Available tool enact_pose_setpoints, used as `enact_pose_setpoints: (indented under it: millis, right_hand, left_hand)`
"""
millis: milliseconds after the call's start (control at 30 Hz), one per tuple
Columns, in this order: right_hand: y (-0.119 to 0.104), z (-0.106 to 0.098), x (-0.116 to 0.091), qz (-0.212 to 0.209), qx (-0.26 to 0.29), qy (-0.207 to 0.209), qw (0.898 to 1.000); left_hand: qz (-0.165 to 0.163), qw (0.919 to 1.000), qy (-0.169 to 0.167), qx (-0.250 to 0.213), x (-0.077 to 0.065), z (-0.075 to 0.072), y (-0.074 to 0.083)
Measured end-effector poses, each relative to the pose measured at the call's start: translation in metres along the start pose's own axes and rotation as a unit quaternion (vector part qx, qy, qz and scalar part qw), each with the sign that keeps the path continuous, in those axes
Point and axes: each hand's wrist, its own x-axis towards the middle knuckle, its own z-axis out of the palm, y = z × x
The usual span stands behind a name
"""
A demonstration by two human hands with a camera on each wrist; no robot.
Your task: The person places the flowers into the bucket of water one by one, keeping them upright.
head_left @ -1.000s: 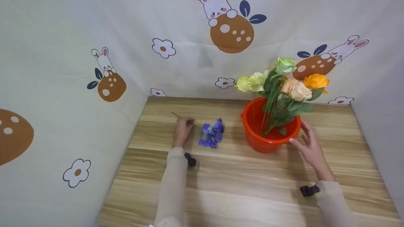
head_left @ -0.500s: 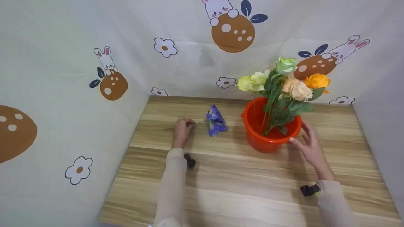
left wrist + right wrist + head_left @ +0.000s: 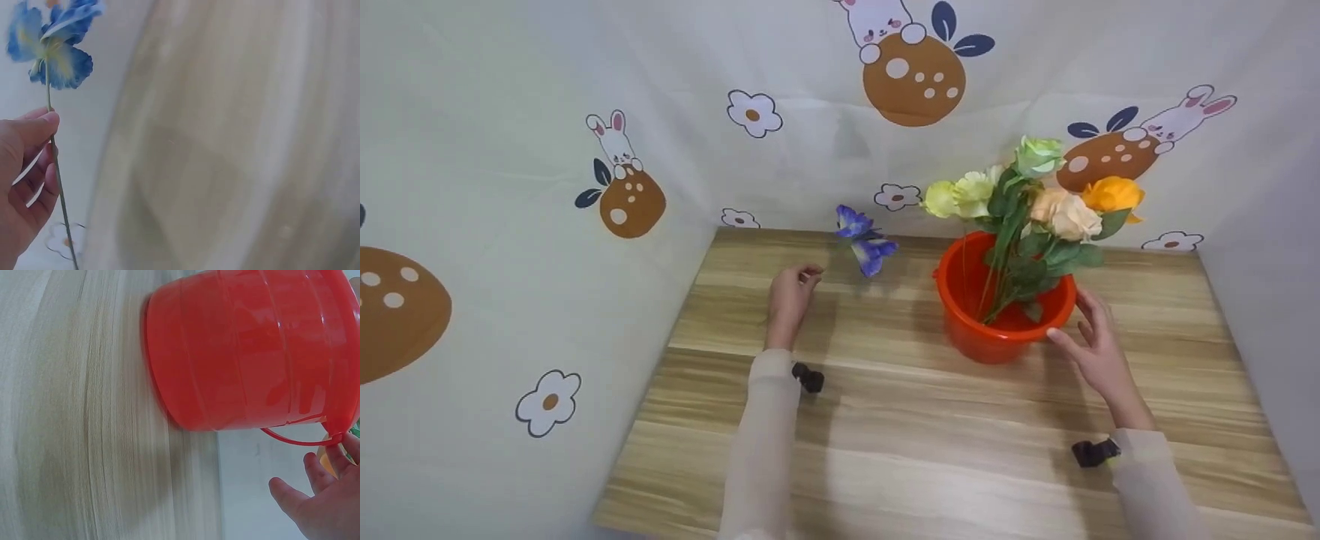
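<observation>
A blue-purple artificial flower (image 3: 866,240) is raised upright near the back edge of the table. My left hand (image 3: 790,304) pinches its thin green stem (image 3: 62,197) between thumb and fingertips, with the bloom just above the fingers in the left wrist view. At the right stands a red bucket (image 3: 986,349) with several artificial flowers leaning in it: green, yellow-green, peach roses (image 3: 1069,214) and an orange one (image 3: 1114,195). My right hand (image 3: 1099,356) rests its spread thumb and fingers against the bucket's right rim, by the handle (image 3: 289,440).
The bucket stands on a wood-grain table (image 3: 930,450). A pale cloth backdrop (image 3: 810,165) printed with rabbits and flowers rises behind the table and along its left side. Black wrist mounts (image 3: 1095,453) stick out from both sleeves.
The purple flower has risen from lying beside the left hand to standing upright, its bloom moving toward the back. The left hand has lifted slightly with it; the right hand and bucket stay put.
</observation>
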Motion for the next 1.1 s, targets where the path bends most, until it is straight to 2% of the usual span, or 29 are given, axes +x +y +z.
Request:
enact_pose_setpoints:
  millis: [200,400,667,833,1100]
  right_hand:
    - [0.001,0.000,0.000,-0.009,0.007,-0.003,1.000]
    - [-0.001,0.000,0.000,-0.003,0.005,0.001,1.000]
    - [-0.001,0.000,0.000,0.005,-0.001,-0.004,1.000]
    - [0.000,0.001,0.000,0.003,0.002,-0.004,1.000]
    - [-0.001,0.001,-0.001,0.009,0.012,-0.002,1.000]
  left_hand:
    - [0.029,0.9963,0.042,-0.070,-0.001,-0.013,0.030]
    - [0.076,0.9843,0.070,-0.143,-0.001,-0.025,0.066]
    - [0.136,0.9672,0.105,-0.187,-0.009,-0.038,0.110]
    - [0.153,0.9566,0.099,-0.227,-0.015,-0.043,0.137]
    - [0.166,0.9264,0.056,-0.333,-0.023,-0.036,0.178]
